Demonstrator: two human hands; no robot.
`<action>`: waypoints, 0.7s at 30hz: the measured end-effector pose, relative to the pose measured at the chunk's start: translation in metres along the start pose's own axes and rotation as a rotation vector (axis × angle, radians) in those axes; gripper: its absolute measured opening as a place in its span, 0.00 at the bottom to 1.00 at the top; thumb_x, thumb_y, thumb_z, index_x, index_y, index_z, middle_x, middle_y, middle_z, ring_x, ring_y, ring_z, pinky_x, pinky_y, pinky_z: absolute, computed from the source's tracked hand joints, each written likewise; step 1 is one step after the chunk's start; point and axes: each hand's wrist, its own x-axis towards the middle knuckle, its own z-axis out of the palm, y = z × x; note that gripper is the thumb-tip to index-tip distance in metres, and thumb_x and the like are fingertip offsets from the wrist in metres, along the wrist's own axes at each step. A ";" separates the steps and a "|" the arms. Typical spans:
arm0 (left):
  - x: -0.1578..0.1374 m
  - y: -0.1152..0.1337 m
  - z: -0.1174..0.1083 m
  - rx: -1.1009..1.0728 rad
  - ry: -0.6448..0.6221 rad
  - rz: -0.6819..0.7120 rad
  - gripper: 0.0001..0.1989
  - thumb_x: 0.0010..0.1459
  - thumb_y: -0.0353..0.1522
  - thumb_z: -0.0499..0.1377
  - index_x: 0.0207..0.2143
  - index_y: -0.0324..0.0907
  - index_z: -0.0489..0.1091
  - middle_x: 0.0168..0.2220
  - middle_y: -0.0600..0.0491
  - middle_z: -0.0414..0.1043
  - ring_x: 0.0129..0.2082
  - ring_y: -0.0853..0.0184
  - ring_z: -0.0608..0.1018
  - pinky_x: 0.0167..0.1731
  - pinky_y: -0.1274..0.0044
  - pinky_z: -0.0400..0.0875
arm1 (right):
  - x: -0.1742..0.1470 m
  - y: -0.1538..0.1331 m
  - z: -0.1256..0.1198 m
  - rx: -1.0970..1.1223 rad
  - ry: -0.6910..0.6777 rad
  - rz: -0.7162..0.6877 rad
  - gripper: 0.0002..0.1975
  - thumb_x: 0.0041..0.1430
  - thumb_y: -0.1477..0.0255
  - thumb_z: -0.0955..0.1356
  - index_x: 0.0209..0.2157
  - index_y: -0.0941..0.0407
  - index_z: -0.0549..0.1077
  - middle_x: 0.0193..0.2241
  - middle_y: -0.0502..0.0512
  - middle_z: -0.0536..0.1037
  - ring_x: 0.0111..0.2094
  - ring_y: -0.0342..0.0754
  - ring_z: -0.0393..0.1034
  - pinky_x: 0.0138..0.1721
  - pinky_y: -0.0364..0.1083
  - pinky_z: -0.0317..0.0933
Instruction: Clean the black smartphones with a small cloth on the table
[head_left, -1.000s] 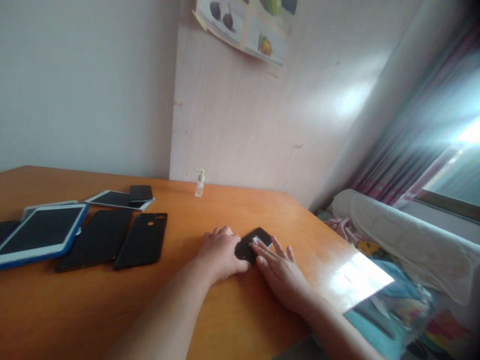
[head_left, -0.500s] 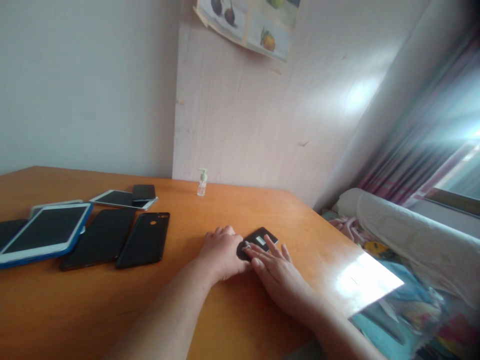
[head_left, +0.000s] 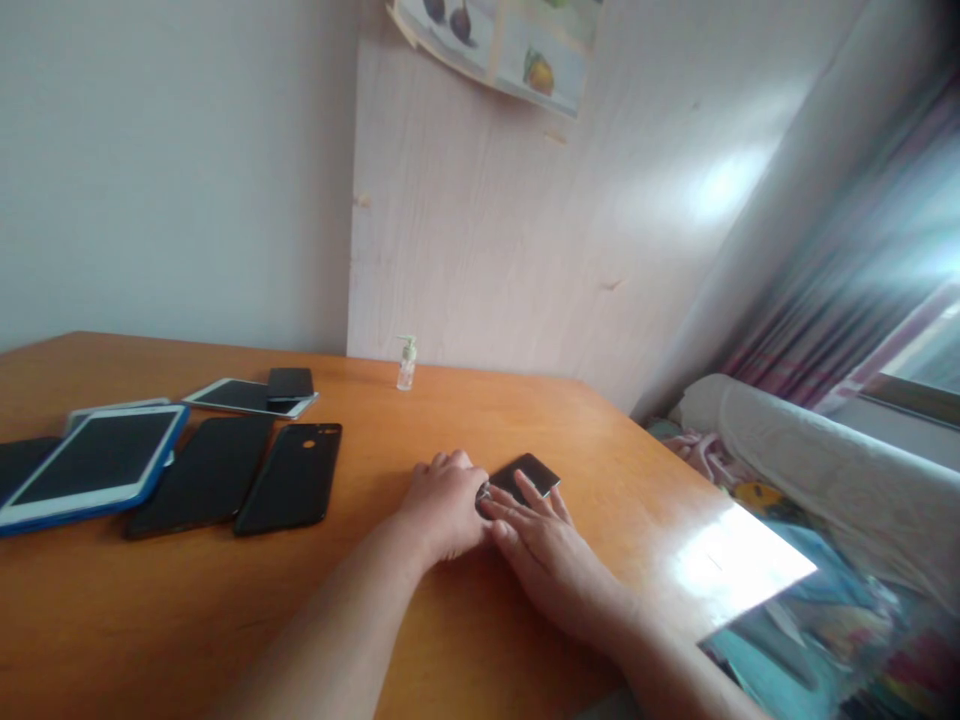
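A small flat black device, which looks like a phone (head_left: 529,472), lies on the wooden table between my hands. My left hand (head_left: 448,505) is closed at its near left end, with the thumb side against it and the fingertips hidden. My right hand (head_left: 547,545) rests over the near side of the phone, fingers stretched out and apart. Under its fingertips, beside my left hand, shows a small crumpled greyish-white scrap (head_left: 486,491), too small to name. The hands partly cover the device.
To the left lie a black phone case (head_left: 292,480), a dark flat slab (head_left: 202,475) and a blue-edged white tablet (head_left: 97,460). Behind them, a dark wallet-like item (head_left: 289,382) rests on a white tablet (head_left: 232,393). A clear pump bottle (head_left: 406,365) stands near the wall.
My right hand's fingers have slid slightly left toward my left hand. The white label seen earlier on the device no longer shows. My left hand stays about where it was.
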 end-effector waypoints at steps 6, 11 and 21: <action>-0.001 0.004 -0.003 0.008 -0.007 -0.011 0.22 0.46 0.52 0.58 0.38 0.49 0.73 0.43 0.47 0.69 0.46 0.53 0.71 0.44 0.64 0.65 | -0.001 0.008 0.004 -0.032 0.036 0.072 0.25 0.69 0.57 0.51 0.63 0.46 0.60 0.64 0.48 0.59 0.68 0.59 0.31 0.62 0.71 0.25; -0.004 0.010 -0.004 0.007 0.010 -0.044 0.26 0.43 0.52 0.59 0.42 0.47 0.70 0.45 0.46 0.69 0.48 0.51 0.70 0.47 0.62 0.63 | -0.004 0.019 0.013 0.033 0.108 0.060 0.27 0.68 0.56 0.53 0.65 0.47 0.55 0.65 0.48 0.57 0.68 0.55 0.30 0.65 0.66 0.30; -0.004 0.012 0.001 0.042 0.049 -0.113 0.22 0.45 0.49 0.60 0.38 0.45 0.68 0.44 0.44 0.71 0.47 0.50 0.70 0.46 0.59 0.62 | -0.003 0.007 0.008 -0.087 0.105 0.015 0.24 0.68 0.56 0.52 0.60 0.44 0.64 0.62 0.46 0.64 0.68 0.59 0.35 0.63 0.71 0.25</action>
